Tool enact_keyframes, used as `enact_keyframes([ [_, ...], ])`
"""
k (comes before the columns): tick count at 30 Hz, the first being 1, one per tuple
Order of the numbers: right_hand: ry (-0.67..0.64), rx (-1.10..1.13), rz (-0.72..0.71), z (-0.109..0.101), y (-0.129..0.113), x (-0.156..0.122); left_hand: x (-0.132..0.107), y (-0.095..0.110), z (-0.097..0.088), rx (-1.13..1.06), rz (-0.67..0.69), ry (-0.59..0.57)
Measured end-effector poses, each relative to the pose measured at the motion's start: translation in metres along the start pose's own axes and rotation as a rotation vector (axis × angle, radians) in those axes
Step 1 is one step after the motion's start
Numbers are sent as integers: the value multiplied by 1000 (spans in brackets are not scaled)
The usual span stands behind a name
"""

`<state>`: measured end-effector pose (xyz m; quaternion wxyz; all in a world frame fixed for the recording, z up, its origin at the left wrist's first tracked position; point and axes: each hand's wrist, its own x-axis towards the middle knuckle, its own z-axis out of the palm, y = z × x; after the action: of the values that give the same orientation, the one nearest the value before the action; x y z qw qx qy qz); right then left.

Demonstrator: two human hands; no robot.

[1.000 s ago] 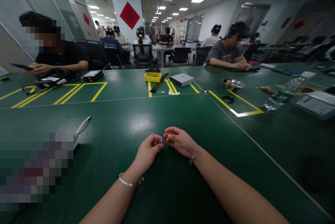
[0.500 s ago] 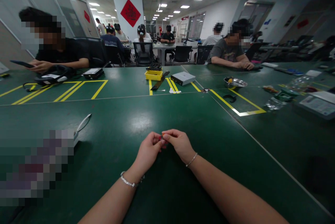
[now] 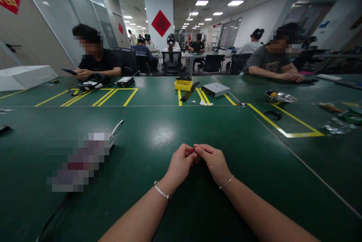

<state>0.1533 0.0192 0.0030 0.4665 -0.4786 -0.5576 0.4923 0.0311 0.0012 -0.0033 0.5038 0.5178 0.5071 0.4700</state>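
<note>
My left hand (image 3: 181,164) and my right hand (image 3: 214,162) meet fingertip to fingertip just above the green table (image 3: 147,159), near its front middle. Between the fingertips sits a small red object (image 3: 194,150), mostly hidden by my fingers; both hands pinch it. Each wrist wears a thin silver bracelet. What the object is cannot be made out.
A blurred-out item with a white cable (image 3: 117,128) lies to the left. Farther back are a yellow bin (image 3: 183,84), a grey box (image 3: 215,89), a metal bowl (image 3: 279,97) and yellow floor-tape lines. A person with a phone (image 3: 94,59) sits back left, another person (image 3: 273,60) back right.
The view has swung left, so everything shifted right in the picture. My fingers have closed tighter around the small red object, which shows less than before.
</note>
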Motion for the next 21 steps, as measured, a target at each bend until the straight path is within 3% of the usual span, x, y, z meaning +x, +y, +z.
enact_keyframes([
  [21, 3, -370, -332, -1, -6, -7, 2, -1, -3, -83, -72, 2],
])
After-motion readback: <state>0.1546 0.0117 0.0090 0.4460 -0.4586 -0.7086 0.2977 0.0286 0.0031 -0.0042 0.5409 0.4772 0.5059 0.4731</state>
